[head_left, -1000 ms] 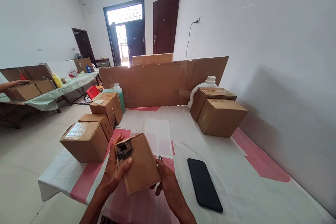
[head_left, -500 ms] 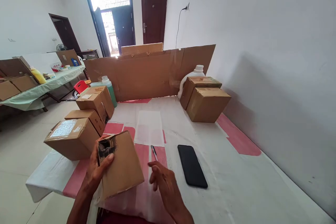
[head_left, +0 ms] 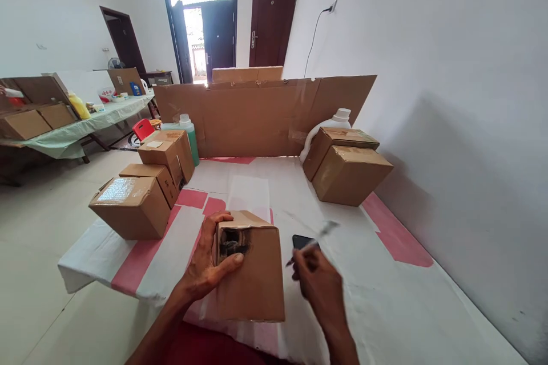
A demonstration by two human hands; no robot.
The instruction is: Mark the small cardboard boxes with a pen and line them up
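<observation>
My left hand (head_left: pixel 209 265) grips a small brown cardboard box (head_left: pixel 252 274) by its left side, thumb across a torn dark patch near the top edge. The box stands on the near part of a table covered in a white and pink sheet (head_left: pixel 257 194). My right hand (head_left: pixel 319 282) is just right of the box and holds a thin pen (head_left: pixel 314 236), blurred, pointing up and right. A black phone (head_left: pixel 302 240) lies flat behind that hand, mostly hidden by it.
Three brown boxes (head_left: pixel 132 205) are stacked along the table's left edge beside a green bottle (head_left: pixel 190 134). Two boxes (head_left: pixel 349 174) and a white jug (head_left: pixel 331 125) stand at the far right by the wall. A tall cardboard sheet (head_left: pixel 261 114) closes the back.
My right hand left the box, reached to the pen lying on the sheet and lifted it. My left hand turned the box more upright and toward the middle.
</observation>
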